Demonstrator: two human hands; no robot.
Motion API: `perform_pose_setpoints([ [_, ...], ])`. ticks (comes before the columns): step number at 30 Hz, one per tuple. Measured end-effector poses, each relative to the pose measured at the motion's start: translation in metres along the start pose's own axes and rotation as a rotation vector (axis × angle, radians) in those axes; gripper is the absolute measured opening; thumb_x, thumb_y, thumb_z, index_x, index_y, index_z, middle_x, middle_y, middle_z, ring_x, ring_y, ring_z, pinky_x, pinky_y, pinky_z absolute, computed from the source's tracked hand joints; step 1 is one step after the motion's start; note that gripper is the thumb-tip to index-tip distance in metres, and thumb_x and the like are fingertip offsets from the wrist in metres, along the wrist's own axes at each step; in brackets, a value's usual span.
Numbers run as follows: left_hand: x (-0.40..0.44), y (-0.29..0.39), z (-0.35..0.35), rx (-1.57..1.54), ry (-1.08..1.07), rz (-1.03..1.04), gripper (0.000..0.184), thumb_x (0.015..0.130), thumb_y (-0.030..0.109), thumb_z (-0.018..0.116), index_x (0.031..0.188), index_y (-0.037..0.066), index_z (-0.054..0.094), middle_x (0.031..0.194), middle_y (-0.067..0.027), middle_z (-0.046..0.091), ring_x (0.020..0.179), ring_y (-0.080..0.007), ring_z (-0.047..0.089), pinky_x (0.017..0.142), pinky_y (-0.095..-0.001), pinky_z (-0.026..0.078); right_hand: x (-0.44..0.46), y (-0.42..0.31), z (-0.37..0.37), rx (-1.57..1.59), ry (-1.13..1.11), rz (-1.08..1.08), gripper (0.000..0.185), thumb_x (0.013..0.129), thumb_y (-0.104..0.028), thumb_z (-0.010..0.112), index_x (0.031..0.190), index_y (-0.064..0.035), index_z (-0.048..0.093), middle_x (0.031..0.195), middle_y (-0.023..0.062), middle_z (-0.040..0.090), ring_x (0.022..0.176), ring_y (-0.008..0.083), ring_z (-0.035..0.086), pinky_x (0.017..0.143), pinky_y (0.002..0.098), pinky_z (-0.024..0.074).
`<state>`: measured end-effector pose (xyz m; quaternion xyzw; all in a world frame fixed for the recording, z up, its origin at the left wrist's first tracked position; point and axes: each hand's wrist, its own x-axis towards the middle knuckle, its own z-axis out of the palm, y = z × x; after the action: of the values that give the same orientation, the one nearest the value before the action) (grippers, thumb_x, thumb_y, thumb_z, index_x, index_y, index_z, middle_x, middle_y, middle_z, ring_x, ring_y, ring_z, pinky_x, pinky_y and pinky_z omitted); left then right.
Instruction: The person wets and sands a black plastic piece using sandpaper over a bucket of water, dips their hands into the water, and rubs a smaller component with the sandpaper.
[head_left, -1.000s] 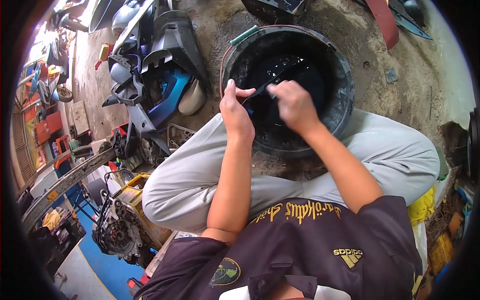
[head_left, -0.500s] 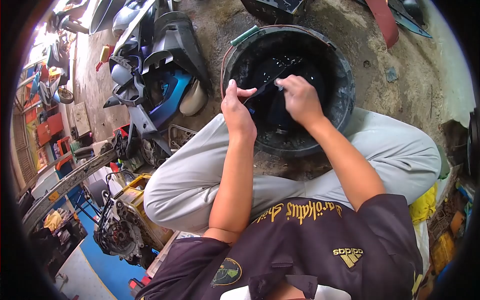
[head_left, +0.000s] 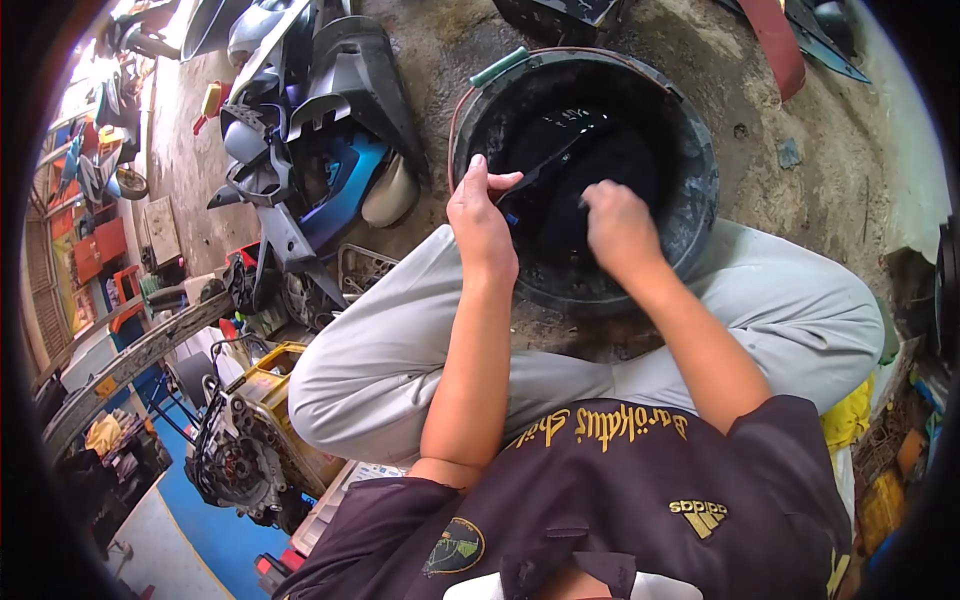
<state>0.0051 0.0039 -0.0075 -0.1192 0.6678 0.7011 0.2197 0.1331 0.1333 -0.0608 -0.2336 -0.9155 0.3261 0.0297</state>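
Observation:
A black bucket (head_left: 690, 150) with a wire handle and a green grip (head_left: 500, 67) stands between my bent knees, with dark, shiny liquid inside. At its left rim, my left hand (head_left: 485, 225) is closed, thumb up, round a dark part (head_left: 548, 166) with a long straight edge. That part blends into the dark inside, so its full shape is hidden. My right hand (head_left: 622, 232) is over the bucket's right half, slightly blurred. Its fingers are pinched together, and whatever is in them is too small to name.
Motorcycle body panels (head_left: 355, 95), one of them blue (head_left: 350, 180), lie on the concrete floor to the left. An engine (head_left: 240, 460) sits beside a yellow crate (head_left: 275, 375) at lower left. A black box (head_left: 560, 20) stands beyond the bucket; a red strip (head_left: 775, 50) lies upper right.
My right hand has moved right and toward me, away from the dark part's edge. My left hand stays at the rim; the view has shifted slightly.

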Motion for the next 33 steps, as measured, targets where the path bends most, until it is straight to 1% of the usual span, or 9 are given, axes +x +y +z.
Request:
perform_pose_setpoints([
  [3, 0.001, 0.002, 0.005, -0.005, -0.013, 0.016, 0.047, 0.111, 0.037, 0.059, 0.084, 0.002, 0.076, 0.087, -0.0100, 0.076, 0.086, -0.0152, 0.064, 0.093, -0.0328, 0.046, 0.028, 0.018, -0.019, 0.072, -0.019, 0.182, 0.019, 0.093, -0.005, 0.061, 0.105, -0.0013, 0.076, 0.108, 0.0249, 0.075, 0.104, 0.0459, 0.072, 0.093, 0.0523, 0.0583],
  [9, 0.001, 0.005, 0.004, -0.030, -0.020, 0.096, 0.039, 0.112, 0.033, 0.059, 0.095, 0.001, 0.074, 0.091, -0.0084, 0.075, 0.090, -0.0159, 0.068, 0.095, -0.0333, 0.051, 0.106, 0.065, 0.011, -0.137, -0.354, 0.593, 0.029, 0.092, -0.004, 0.068, 0.119, -0.0060, 0.079, 0.134, 0.0232, 0.072, 0.127, 0.0399, 0.070, 0.103, 0.0502, 0.0592],
  [16, -0.011, 0.031, 0.003, 0.240, 0.041, 0.489, 0.024, 0.110, 0.022, 0.068, 0.106, -0.002, 0.070, 0.093, -0.0004, 0.069, 0.084, -0.0056, 0.059, 0.079, -0.0219, 0.047, 0.114, 0.066, 0.044, -0.294, -0.363, 0.565, 0.031, 0.093, -0.011, 0.070, 0.122, -0.0023, 0.077, 0.133, 0.0240, 0.072, 0.128, 0.0397, 0.069, 0.105, 0.0479, 0.0593],
  [17, -0.013, 0.037, -0.002, 0.202, 0.017, 0.428, 0.023, 0.109, 0.022, 0.070, 0.109, -0.001, 0.070, 0.092, 0.0009, 0.068, 0.079, -0.0040, 0.057, 0.069, -0.0208, 0.045, 0.110, 0.069, 0.045, -0.259, -0.348, 0.595, 0.031, 0.093, -0.011, 0.070, 0.122, -0.0021, 0.078, 0.133, 0.0244, 0.072, 0.128, 0.0402, 0.069, 0.105, 0.0478, 0.0592],
  [22, -0.016, 0.039, -0.006, 0.310, 0.031, 0.441, 0.021, 0.108, 0.021, 0.070, 0.106, 0.000, 0.073, 0.090, 0.0035, 0.067, 0.078, -0.0019, 0.054, 0.069, -0.0194, 0.041, 0.092, 0.068, 0.036, -0.156, -0.301, 0.716, 0.029, 0.094, -0.011, 0.070, 0.121, -0.0020, 0.079, 0.132, 0.0247, 0.073, 0.126, 0.0399, 0.071, 0.104, 0.0469, 0.0599],
  [26, -0.022, 0.026, -0.012, 0.363, -0.019, 0.447, 0.019, 0.107, 0.019, 0.070, 0.104, 0.001, 0.073, 0.088, 0.0011, 0.070, 0.078, -0.0039, 0.059, 0.069, -0.0206, 0.045, 0.091, 0.116, 0.070, -0.002, -0.423, 0.639, 0.046, 0.099, -0.019, 0.059, 0.141, 0.0002, 0.067, 0.142, 0.0250, 0.068, 0.129, 0.0394, 0.069, 0.105, 0.0467, 0.0573],
  [28, -0.040, 0.027, -0.009, 0.447, -0.112, 0.308, 0.016, 0.106, 0.014, 0.066, 0.103, 0.002, 0.076, 0.083, -0.0015, 0.071, 0.076, -0.0069, 0.063, 0.069, -0.0248, 0.050, 0.085, 0.137, 0.085, 0.114, -0.524, 0.711, 0.055, 0.101, -0.020, 0.054, 0.152, -0.0002, 0.059, 0.149, 0.0234, 0.065, 0.131, 0.0381, 0.068, 0.105, 0.0474, 0.0560],
  [30, -0.047, 0.009, -0.008, 0.657, -0.227, 0.252, 0.016, 0.102, 0.013, 0.065, 0.104, 0.003, 0.078, 0.087, -0.0109, 0.078, 0.081, -0.0194, 0.074, 0.075, -0.0333, 0.057, 0.096, 0.144, 0.084, -0.078, -0.720, 0.625, 0.054, 0.102, -0.018, 0.053, 0.152, -0.0005, 0.059, 0.150, 0.0228, 0.064, 0.132, 0.0388, 0.067, 0.107, 0.0492, 0.0547],
  [33, -0.034, -0.037, -0.008, 1.078, -0.341, 0.418, 0.019, 0.093, 0.014, 0.066, 0.101, 0.004, 0.081, 0.096, -0.0228, 0.078, 0.096, -0.0391, 0.076, 0.088, -0.0461, 0.060, 0.097, 0.135, 0.082, -0.106, -0.694, 0.618, 0.049, 0.102, -0.013, 0.051, 0.148, 0.0009, 0.062, 0.151, 0.0229, 0.062, 0.136, 0.0399, 0.063, 0.114, 0.0509, 0.0509],
])
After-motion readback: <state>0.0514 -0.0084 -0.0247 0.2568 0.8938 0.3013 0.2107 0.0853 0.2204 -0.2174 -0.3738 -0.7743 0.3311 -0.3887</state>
